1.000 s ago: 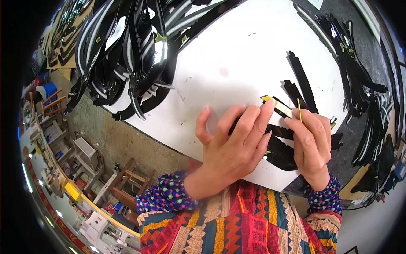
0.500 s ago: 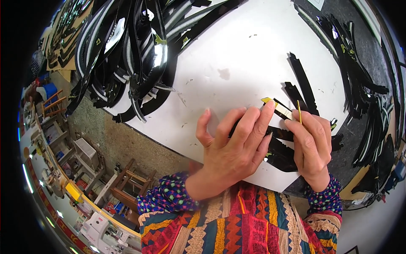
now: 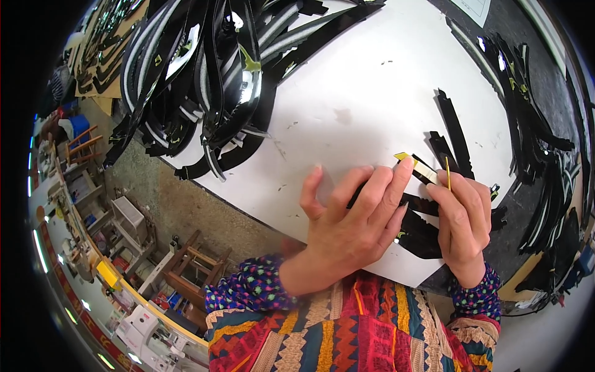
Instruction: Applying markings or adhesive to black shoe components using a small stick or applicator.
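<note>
My left hand (image 3: 354,226) bends over black strips on the white board, its little finger stuck out to the side. Its index fingertip presses beside a small yellow piece (image 3: 404,156) at the end of a black strip (image 3: 420,176). A whitish band (image 3: 425,172) lies along that strip, between my two hands. With closed fingers, my right hand (image 3: 462,214) pinches a thin yellow stick-like tool (image 3: 447,172), which stands up from between them. The tool's lower end is hidden. More black strips (image 3: 421,234) lie partly under both hands.
Long black and grey strips (image 3: 204,80) are heaped at the far left of the white board (image 3: 334,80). Two short black strips (image 3: 454,127) lie beyond my right hand. Another pile of strips (image 3: 527,111) lines the right side. Left of the table stands a wooden stool (image 3: 195,266).
The whole view has shifted slightly, so table and hands appear a little further right and lower. Both hands keep nearly the same hold; the tool stays in my right hand.
</note>
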A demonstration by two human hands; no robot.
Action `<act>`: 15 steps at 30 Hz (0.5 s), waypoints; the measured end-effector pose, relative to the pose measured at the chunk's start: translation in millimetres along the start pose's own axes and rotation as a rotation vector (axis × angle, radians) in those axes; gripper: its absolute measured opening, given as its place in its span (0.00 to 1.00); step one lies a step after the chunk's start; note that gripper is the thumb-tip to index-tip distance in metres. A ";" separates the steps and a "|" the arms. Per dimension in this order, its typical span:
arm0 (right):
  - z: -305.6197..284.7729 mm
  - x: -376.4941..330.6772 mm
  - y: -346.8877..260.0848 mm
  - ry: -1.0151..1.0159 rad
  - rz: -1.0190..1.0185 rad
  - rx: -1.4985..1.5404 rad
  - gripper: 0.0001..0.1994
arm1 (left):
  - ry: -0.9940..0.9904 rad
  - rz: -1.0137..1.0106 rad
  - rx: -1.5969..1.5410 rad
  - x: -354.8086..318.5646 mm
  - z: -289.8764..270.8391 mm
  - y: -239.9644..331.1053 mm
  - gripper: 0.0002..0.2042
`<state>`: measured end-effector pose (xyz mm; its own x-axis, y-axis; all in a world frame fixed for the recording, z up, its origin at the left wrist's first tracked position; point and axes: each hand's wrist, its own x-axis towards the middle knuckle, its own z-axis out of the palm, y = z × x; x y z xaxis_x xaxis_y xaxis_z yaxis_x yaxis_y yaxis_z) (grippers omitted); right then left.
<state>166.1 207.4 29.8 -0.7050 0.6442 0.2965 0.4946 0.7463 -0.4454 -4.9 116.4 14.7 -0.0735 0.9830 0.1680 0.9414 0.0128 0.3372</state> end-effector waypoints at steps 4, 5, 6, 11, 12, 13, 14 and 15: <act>-0.3 -0.8 -0.6 -0.003 0.007 -0.004 0.17 | -0.006 -0.004 -0.002 0.9 -2.3 0.6 0.25; -0.3 -0.9 -0.7 -0.004 0.006 -0.002 0.17 | -0.004 -0.005 -0.009 0.6 -1.8 0.8 0.25; -0.3 -1.0 -0.7 -0.002 0.006 -0.004 0.17 | -0.001 -0.005 -0.017 0.3 -1.6 0.9 0.25; 0.1 0.0 -1.4 -0.004 0.004 -0.006 0.17 | 0.007 -0.006 -0.015 0.2 -1.8 0.2 0.25; 0.3 0.3 -1.4 -0.002 0.004 -0.008 0.17 | 0.012 -0.005 -0.017 0.2 -1.7 0.0 0.25; 0.5 0.6 -1.4 -0.001 0.004 -0.010 0.17 | 0.012 -0.005 -0.017 0.2 -1.6 -0.2 0.25; 0.5 0.7 -1.5 -0.001 0.004 -0.009 0.17 | 0.011 -0.005 -0.018 0.0 -1.3 -0.4 0.25; 0.4 0.9 -1.6 -0.002 0.003 -0.010 0.17 | 0.010 -0.005 -0.019 -0.2 -1.1 -0.4 0.25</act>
<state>164.5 206.7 30.4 -0.7043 0.6462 0.2938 0.5017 0.7459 -0.4380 -5.6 116.0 15.5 -0.0820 0.9810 0.1758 0.9346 0.0144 0.3555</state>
